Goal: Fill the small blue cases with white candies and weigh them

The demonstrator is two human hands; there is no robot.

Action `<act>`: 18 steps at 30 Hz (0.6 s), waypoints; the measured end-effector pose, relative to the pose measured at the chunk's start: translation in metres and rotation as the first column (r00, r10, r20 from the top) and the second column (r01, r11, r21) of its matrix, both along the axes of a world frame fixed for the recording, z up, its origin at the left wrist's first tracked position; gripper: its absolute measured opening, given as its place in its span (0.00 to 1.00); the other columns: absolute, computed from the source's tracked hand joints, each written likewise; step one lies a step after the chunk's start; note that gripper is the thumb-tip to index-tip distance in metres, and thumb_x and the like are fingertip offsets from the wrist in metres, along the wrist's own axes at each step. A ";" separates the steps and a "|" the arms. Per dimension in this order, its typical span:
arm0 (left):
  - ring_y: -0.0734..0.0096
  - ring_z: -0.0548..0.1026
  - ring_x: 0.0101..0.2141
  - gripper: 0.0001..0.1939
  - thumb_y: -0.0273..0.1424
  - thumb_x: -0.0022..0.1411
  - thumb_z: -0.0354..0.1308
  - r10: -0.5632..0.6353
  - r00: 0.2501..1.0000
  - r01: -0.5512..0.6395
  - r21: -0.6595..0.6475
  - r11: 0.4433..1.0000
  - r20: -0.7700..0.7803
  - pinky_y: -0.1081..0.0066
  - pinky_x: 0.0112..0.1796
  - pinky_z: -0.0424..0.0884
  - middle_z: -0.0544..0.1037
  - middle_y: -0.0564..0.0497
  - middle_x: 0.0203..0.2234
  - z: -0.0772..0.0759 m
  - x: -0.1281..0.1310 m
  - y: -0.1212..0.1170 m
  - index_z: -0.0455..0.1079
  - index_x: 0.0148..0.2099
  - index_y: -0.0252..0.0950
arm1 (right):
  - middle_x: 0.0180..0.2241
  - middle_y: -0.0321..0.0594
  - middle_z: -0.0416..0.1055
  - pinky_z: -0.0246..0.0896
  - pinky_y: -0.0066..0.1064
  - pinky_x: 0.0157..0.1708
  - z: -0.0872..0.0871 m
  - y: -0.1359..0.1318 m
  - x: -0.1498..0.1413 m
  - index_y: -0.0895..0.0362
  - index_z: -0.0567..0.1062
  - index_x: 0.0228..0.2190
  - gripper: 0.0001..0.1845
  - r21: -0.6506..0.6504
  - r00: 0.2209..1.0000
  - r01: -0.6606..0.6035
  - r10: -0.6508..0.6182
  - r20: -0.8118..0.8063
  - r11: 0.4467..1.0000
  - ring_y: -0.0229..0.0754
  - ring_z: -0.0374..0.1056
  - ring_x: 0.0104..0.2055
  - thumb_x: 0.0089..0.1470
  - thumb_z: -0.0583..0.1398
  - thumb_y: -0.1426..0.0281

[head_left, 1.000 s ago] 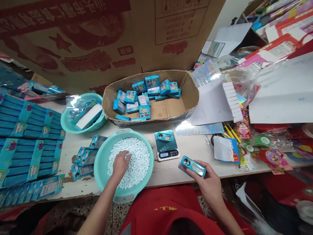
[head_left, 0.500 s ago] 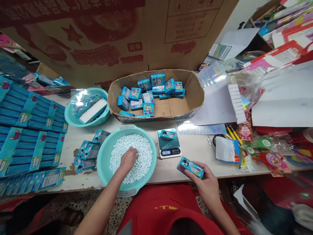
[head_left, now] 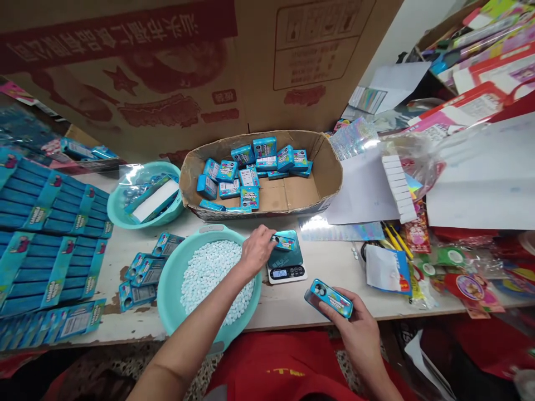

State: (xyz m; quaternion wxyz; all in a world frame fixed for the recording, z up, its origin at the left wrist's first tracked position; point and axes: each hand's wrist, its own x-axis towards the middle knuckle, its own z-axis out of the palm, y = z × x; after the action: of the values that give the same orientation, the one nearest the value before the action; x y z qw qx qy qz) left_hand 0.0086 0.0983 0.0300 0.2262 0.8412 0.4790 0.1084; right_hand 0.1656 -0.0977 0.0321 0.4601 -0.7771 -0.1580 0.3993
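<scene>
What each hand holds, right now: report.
Left hand: at the blue tin on the scale; grip can't be told.
Right hand: closed, holding a second tin.

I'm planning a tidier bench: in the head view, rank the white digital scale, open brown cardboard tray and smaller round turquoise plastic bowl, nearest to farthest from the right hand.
1. White digital scale: forward-left of the right hand.
2. Open brown cardboard tray: behind the scale.
3. Smaller round turquoise bowl: at the tray's left end.
</scene>
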 end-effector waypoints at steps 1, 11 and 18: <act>0.65 0.70 0.40 0.10 0.30 0.62 0.51 -0.012 1.000 0.013 -0.032 0.999 0.005 0.69 0.37 0.66 0.71 0.49 0.38 -0.002 0.001 0.003 0.69 0.45 0.40 | 0.32 0.41 0.74 0.65 0.31 0.34 -0.001 0.000 0.002 0.59 0.73 0.35 0.32 -0.010 1.000 0.004 -0.004 -0.001 1.000 0.44 0.68 0.33 0.28 0.68 0.54; 0.51 0.53 0.59 0.40 0.36 0.51 0.64 -0.226 0.974 0.226 -0.099 0.969 0.010 0.51 0.54 0.57 0.54 0.44 0.61 -0.028 0.005 -0.003 0.51 0.63 0.42 | 0.30 0.39 0.74 0.65 0.31 0.34 -0.004 0.011 0.006 0.58 0.73 0.36 0.34 -0.061 1.000 -0.029 0.030 0.004 0.998 0.43 0.68 0.32 0.26 0.69 0.52; 0.55 0.57 0.56 0.34 0.43 0.52 0.61 0.086 0.992 -0.082 -0.043 0.996 0.092 0.54 0.55 0.55 0.63 0.45 0.56 -0.030 0.034 -0.011 0.58 0.58 0.39 | 0.30 0.39 0.73 0.65 0.32 0.34 -0.005 0.018 -0.001 0.59 0.72 0.36 0.32 0.000 0.997 -0.073 0.073 -0.001 0.997 0.43 0.67 0.32 0.29 0.69 0.54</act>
State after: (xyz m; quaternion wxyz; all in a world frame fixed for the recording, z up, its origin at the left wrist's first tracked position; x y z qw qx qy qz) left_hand 0.0428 0.0878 -0.0004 0.2600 0.8097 0.5050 0.1477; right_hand 0.1642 -0.0800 0.0269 0.4452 -0.7706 -0.1861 0.4163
